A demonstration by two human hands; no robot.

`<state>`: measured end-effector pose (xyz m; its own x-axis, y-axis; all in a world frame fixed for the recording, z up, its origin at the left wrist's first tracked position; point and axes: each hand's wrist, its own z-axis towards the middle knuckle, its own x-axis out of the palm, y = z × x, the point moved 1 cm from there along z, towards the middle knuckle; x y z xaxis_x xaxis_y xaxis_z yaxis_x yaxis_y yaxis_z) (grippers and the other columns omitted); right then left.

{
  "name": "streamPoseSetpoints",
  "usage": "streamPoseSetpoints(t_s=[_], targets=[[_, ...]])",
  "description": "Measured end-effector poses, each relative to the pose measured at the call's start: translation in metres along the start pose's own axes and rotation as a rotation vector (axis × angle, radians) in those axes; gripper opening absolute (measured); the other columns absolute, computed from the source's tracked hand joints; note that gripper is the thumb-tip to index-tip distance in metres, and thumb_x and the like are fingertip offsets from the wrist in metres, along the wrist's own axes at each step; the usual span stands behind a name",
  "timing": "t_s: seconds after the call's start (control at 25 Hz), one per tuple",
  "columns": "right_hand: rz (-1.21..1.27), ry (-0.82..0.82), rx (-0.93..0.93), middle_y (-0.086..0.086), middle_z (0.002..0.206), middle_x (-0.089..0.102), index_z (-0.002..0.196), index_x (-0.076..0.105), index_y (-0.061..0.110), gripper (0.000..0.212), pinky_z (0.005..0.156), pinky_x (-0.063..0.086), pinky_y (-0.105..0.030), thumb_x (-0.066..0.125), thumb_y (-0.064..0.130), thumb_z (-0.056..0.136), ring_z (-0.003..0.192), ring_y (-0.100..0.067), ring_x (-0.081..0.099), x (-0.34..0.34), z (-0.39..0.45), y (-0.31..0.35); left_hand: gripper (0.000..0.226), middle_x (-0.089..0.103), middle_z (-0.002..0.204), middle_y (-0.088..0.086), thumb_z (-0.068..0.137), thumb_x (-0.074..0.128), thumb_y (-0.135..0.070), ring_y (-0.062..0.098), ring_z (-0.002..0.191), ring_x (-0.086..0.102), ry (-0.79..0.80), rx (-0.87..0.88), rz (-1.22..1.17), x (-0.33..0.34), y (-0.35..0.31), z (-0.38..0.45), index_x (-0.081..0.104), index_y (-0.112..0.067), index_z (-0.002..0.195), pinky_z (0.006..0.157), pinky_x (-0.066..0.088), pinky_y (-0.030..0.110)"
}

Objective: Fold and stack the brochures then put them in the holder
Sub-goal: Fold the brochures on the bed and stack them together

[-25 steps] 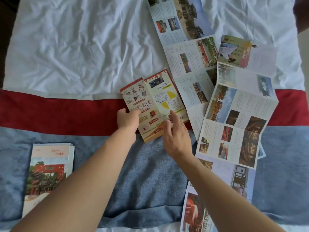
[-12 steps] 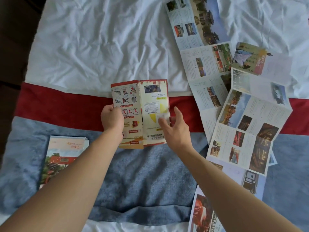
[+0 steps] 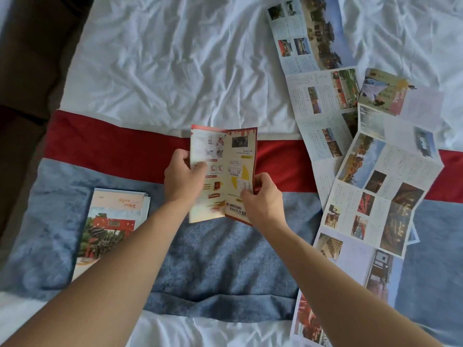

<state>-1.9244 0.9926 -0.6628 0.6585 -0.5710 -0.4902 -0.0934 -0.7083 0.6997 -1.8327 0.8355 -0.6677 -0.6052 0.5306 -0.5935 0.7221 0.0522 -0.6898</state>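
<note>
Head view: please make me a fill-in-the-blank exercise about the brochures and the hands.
1. The red-bordered brochure is held by ____ hands.
2. The left hand grips its ____ edge.
3. The folded stack lies on the ____ cloth.
4. The unfolded brochures lie on the person's ____ side.

Missing words: both; left; blue; right

Soft, even daylight, fairly dim, with a cool bluish cast over the white sheet (image 3: pixel 188 58) beyond the hands. Shadows are faint; no glare. The left hand (image 3: pixel 181 177) and the brochure (image 3: pixel 223 171) panel it holds are motion-blurred. Wide-angle bending shows at the edges.
</note>
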Motion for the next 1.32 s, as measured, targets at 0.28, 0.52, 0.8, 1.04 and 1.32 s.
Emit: streamPoseSetpoints(t_s=[0.28,0.52,0.8,1.04,1.32], targets=[[0.158,0.1,0.045,-0.002,0.085,0.07,0.094,0.057,0.02,0.008,0.074,0.058,-0.04,0.057,0.014,0.088,0.079,-0.02,0.068,0.028,-0.034,0.017,0.028,0.061,0.112,-0.007,0.086,0.068,-0.029,0.008,0.106,0.058,0.276,0.072,-0.111,-0.001,0.015,-0.025,0.065,-0.023,0.113,0.088,0.042,0.022],[0.485,0.208,0.196,-0.001,0.081,0.076,0.08,0.074,0.021,0.03,0.059,0.055,-0.025,0.05,0.033,0.094,0.071,-0.017,0.071,0.063,-0.069,0.026,0.05,0.066,0.097,-0.002,0.082,0.072,-0.011,0.021,0.096,0.067,0.258,-0.216,-0.232,-0.05,0.063,-0.027,0.055,-0.022,0.128,0.093,0.054,0.044],[0.262,0.136,0.189,0.003,0.08,0.076,0.087,0.071,0.02,0.013,0.075,0.062,-0.043,0.058,0.021,0.088,0.078,-0.02,0.073,0.129,-0.103,0.031,0.014,0.074,0.091,-0.004,0.081,0.068,-0.009,0.017,0.087,0.068,0.232,-0.168,-0.193,-0.109,0.112,-0.028,0.073,-0.018,0.09,0.078,0.054,0.032],[-0.151,-0.07,-0.117,0.0,0.08,0.058,0.08,0.075,0.02,0.012,0.067,0.039,-0.03,0.064,0.019,0.085,0.077,-0.023,0.057,0.168,-0.118,0.06,0.027,0.071,0.068,-0.001,0.092,0.051,-0.016,0.018,0.066,0.064,0.094,-0.271,-0.567,-0.167,0.145,-0.02,0.069,-0.016,0.072,0.064,0.048,0.031],[-0.241,-0.109,-0.563,0.009,0.093,0.069,0.101,0.079,0.024,0.024,0.061,0.051,-0.032,0.063,0.011,0.088,0.079,-0.015,0.064,0.208,-0.14,0.097,0.042,0.077,0.097,0.008,0.096,0.058,-0.046,0.023,0.083,0.071,0.378,-0.434,-0.47,-0.222,0.199,-0.012,0.073,-0.008,0.109,0.076,0.056,0.036]])
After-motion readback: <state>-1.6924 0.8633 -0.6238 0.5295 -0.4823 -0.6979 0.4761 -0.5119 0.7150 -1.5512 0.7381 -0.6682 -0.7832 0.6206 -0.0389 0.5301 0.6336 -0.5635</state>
